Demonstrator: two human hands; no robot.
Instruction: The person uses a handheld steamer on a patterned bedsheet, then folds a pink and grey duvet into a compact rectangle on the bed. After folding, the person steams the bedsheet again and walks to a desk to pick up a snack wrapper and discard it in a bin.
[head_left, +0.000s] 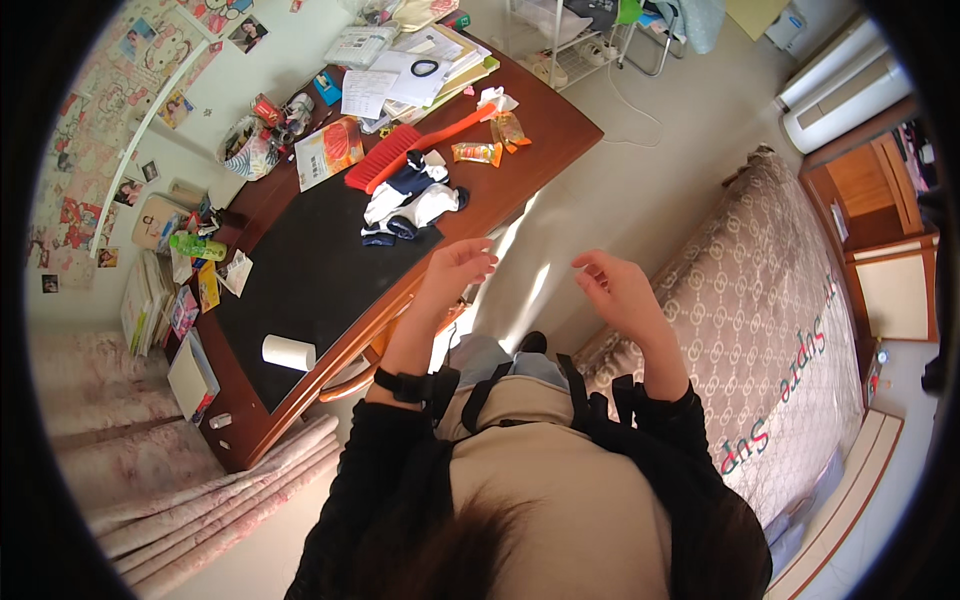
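My left hand (458, 268) hovers by the desk's near edge, its fingers loosely bent and apart, with nothing in it. To its right, over the floor, my right hand (617, 292) is raised with thumb and forefinger apart, also holding nothing. Closest to the left hand is a small bunched pile of white and navy socks or cloth (415, 200) on the desk. A red brush with a long handle (385, 158) lies just behind that pile. Two orange-wrapped snack packets (477, 153) rest to the right of it.
The brown desk (555, 130) carries a black mat (300, 250), a white roll (289, 352), papers (415, 75) and books (190, 375). On the right stands a bed with a patterned brown cover (750, 270). A wire rack (580, 60) is at the back, and a pink curtain (230, 500) hangs lower left.
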